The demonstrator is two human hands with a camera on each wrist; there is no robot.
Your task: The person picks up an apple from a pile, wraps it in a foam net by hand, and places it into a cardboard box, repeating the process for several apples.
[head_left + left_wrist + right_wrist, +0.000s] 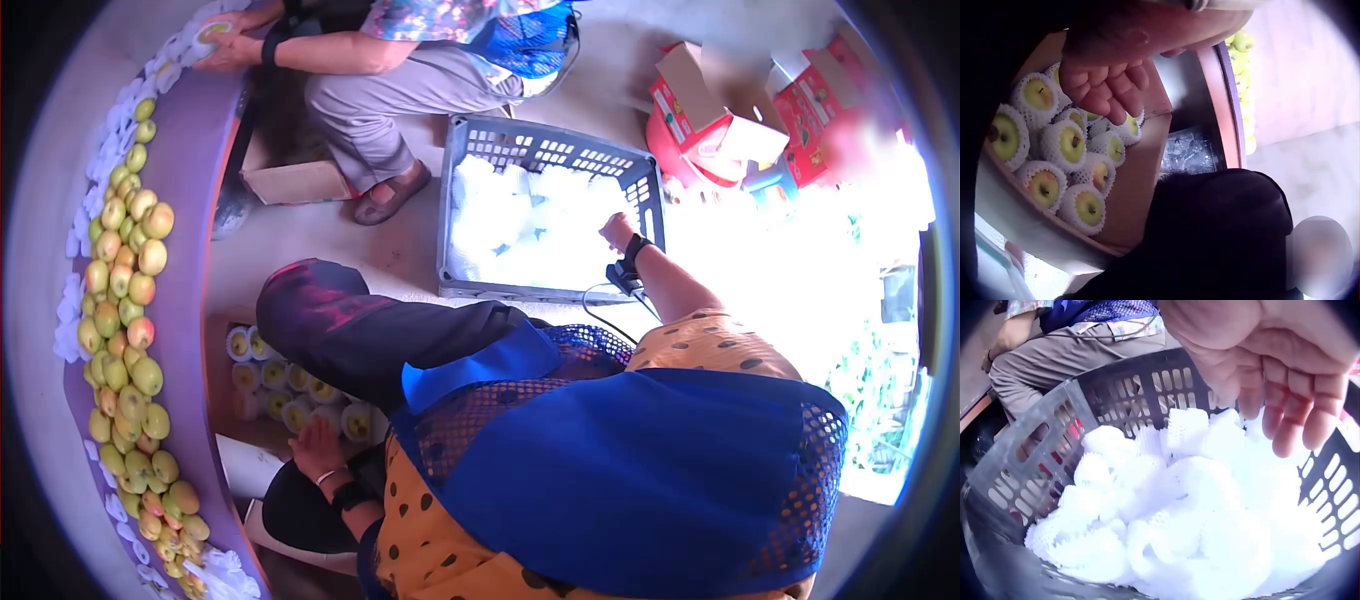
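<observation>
My left hand [320,450] hovers low over a cardboard box [1135,181] packed with green apples in white foam nets [1072,144]. Its fingers [1107,87] hang loosely curled just above the fruit and hold nothing. My right hand [615,230] reaches out over a grey plastic crate [545,135] heaped with white foam nets [530,225]. In the right wrist view its fingers [1285,406] dangle relaxed a little above the foam nets [1172,512], empty, with the crate's slotted wall [1116,400] behind.
A long curved table [200,230] on the left carries a row of loose apples [125,300]. Another person [400,70] sits at the top, hands on a wrapped apple [212,35]. Red cardboard boxes [720,110] stand at the upper right.
</observation>
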